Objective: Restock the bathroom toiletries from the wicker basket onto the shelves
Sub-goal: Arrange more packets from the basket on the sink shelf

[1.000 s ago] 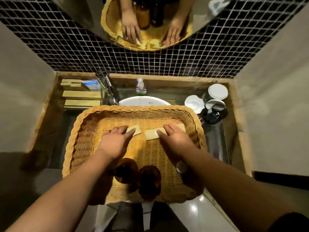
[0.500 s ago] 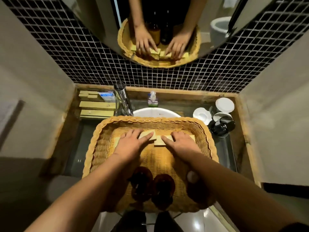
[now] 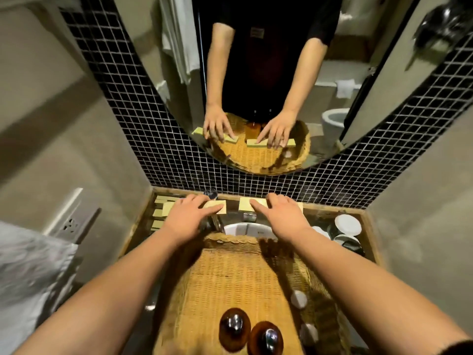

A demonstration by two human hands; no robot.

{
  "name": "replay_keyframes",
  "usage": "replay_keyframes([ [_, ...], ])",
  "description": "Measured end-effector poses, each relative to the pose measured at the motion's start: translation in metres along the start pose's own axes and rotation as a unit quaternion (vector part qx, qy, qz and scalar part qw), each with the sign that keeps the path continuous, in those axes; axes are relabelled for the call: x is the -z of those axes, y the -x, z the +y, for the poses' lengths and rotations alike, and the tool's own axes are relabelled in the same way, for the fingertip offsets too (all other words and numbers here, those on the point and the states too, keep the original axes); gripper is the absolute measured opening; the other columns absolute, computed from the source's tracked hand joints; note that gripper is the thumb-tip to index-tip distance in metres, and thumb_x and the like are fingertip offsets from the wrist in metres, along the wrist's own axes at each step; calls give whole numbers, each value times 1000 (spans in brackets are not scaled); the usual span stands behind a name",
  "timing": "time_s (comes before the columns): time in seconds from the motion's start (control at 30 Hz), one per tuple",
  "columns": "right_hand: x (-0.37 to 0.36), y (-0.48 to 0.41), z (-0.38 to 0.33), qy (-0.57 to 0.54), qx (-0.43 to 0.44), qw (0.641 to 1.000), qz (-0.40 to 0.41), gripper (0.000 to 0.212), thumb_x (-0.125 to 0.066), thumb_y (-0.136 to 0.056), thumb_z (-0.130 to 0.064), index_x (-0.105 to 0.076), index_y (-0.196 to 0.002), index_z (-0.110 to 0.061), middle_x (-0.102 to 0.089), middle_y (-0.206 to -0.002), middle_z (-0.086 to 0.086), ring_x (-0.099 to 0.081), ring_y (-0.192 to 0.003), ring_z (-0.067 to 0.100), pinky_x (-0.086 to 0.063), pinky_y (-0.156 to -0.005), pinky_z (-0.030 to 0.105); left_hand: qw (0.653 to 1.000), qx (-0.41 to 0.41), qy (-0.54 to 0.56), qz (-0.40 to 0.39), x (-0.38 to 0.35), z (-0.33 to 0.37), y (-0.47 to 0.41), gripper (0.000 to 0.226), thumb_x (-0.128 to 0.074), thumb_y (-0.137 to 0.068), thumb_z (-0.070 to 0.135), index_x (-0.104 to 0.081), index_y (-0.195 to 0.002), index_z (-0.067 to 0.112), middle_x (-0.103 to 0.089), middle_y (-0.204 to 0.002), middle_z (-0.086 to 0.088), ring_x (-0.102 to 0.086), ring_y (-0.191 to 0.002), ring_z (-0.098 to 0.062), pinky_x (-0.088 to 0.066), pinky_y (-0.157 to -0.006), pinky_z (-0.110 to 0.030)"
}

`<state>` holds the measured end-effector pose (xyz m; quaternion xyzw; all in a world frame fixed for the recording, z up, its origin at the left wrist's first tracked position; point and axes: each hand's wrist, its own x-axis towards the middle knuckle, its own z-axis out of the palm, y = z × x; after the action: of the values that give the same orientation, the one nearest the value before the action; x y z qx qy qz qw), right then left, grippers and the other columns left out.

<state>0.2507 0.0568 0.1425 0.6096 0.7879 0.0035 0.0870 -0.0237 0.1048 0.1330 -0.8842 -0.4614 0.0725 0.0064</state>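
The wicker basket (image 3: 230, 275) sits on the sink counter below my arms. Two brown pump bottles (image 3: 234, 331) stand at its near end, and small white-capped items (image 3: 298, 299) lie along its right side. My left hand (image 3: 190, 217) holds a flat pale yellow box (image 3: 220, 206) above the back of the counter near the tap. My right hand (image 3: 281, 216) holds a second pale yellow box (image 3: 245, 203) beside it. Both boxes are lifted out beyond the basket's far rim, close to the black tiled wall.
Several yellow boxes (image 3: 160, 213) are stacked at the counter's back left. White cups and lids (image 3: 346, 225) crowd the back right. The white basin (image 3: 245, 229) and tap (image 3: 213, 221) lie between. A round mirror (image 3: 256, 85) hangs above; a wall socket (image 3: 71, 221) and towel (image 3: 28, 272) are at left.
Both hands have lifted a yellow box each out of the basket and carried them forward over the tap. The view has tilted up toward the mirror.
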Motion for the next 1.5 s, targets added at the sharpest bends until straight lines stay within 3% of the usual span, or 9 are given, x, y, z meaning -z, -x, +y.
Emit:
replay_keyframes([
  [0.17, 6, -18, -13, 9, 23, 1000, -6, 92, -62, -85, -1, -12, -154, -36, -38, -135, 17, -42, -120, 36, -38, -99, 45, 1000, 13, -9, -1, -3, -30, 1, 86, -68, -84, 9, -27, -150, 49, -31, -156, 0, -29, -140, -27, -34, -111, -44],
  [0.27, 1, -28, -21, 2, 33, 999, -7, 94, -63, -84, -1, -12, -153, -38, -38, -133, 14, -42, -118, 32, -38, -97, 44, 999, 9, -17, -38, -8, -45, 4, 81, -64, -87, 13, -26, -150, 48, -32, -155, 1, -32, -137, -25, -37, -107, -42],
  [0.5, 10, -80, -65, -10, 92, 996, 4, 97, -58, -83, 3, -5, -153, -39, -32, -142, 18, -37, -125, 38, -37, -99, 49, 993, 44, 9, -105, -39, -96, 14, 72, -58, -94, 25, -21, -150, 52, -27, -159, 1, -30, -142, -23, -29, -115, -39],
  [0.6, 12, -99, -81, -18, 104, 994, 17, 91, -56, -87, 1, -7, -153, -39, -33, -143, 18, -37, -126, 37, -36, -99, 49, 992, 44, 9, -116, -49, -103, 10, 73, -57, -94, 21, -22, -150, 50, -28, -158, 2, -30, -141, -23, -29, -115, -37],
  [0.97, -4, -142, -74, -23, 79, 996, -39, 82, -49, -91, -3, -10, -155, -37, -37, -135, 14, -40, -120, 33, -39, -95, 43, 985, 26, 40, -166, -106, -133, -20, 75, -55, -93, 15, -21, -151, 49, -26, -159, 5, -30, -141, -21, -31, -111, -36],
  [1.13, -20, -152, -83, -47, 60, 996, -42, 77, -46, -94, -6, -13, -154, -41, -37, -134, 12, -39, -118, 32, -38, -94, 45, 982, 19, 72, -173, -139, -138, -32, 47, -43, -104, 28, -34, -145, 50, -34, -154, 3, -35, -134, -26, -31, -109, -39],
  [1.27, -32, -157, -92, -51, 49, 997, -35, 77, -45, -95, -6, -11, -155, -40, -34, -142, 14, -38, -125, 32, -37, -98, 43, 983, -18, 37, -179, -147, -141, -40, 63, -49, -99, 20, -26, -147, 53, -34, -154, 5, -39, -131, -27, -36, -104, -44],
  [1.5, -42, -158, -102, -80, 14, 997, -7, 81, -46, -89, -3, -16, -155, -39, -35, -140, 14, -39, -123, 31, -41, -100, 43, 977, -51, 41, -201, -159, -145, -52, 62, -52, -97, 16, -32, -148, 46, -32, -157, 2, -38, -135, -29, -40, -106, -44],
])
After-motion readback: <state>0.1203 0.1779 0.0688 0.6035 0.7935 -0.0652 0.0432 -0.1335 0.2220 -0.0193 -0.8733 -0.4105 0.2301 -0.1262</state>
